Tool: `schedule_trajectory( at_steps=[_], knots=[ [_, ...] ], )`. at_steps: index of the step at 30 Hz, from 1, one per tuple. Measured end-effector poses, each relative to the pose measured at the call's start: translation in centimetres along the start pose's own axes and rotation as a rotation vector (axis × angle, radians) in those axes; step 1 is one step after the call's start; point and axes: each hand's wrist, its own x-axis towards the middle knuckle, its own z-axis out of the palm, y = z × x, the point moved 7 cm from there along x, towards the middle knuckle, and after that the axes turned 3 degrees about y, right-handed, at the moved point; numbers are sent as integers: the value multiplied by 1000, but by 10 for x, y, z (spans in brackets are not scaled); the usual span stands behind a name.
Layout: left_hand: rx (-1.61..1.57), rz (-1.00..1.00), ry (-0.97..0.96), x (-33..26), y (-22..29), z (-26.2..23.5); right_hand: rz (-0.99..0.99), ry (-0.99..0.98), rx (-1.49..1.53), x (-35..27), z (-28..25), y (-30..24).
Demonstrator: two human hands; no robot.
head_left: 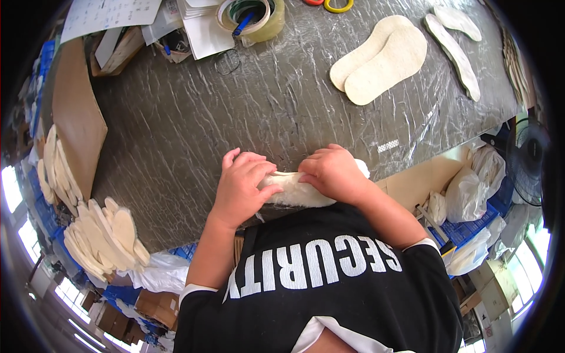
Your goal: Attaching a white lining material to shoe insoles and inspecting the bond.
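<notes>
Close to my body, at the table's near edge, both my hands grip a fluffy cream insole (300, 193). My left hand (244, 182) has its fingers curled over the insole's left part, the thumb pressed on the fleecy side. On the right part my right hand (334, 173) pinches its upper edge, and a white end sticks out past that hand. The insole stands on edge with its fleece toward me; its far side is hidden. Farther off to the right lie two overlapping flat cream insoles (385, 62).
Two more insoles (453, 56) lie at the far right. Tape rolls (250, 17), a blue pen (243, 25) and papers (203, 32) sit at the far left. Stacked insoles (106, 238) stand by the left edge, below a brown board (75, 112). A fan (525, 159) stands at right.
</notes>
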Motion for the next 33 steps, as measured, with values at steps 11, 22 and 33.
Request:
schedule_trajectory(
  at_steps=[11,22,33],
  knots=[
    [-10,50,-42,-3,-6,0,-22,4,-19,1,0,-1],
    [-50,70,-74,0,-2,8,-30,-11,-17,1,1,-1],
    [-55,82,7,1,-1,12,-62,-82,-18,4,-5,-7]
  ],
)
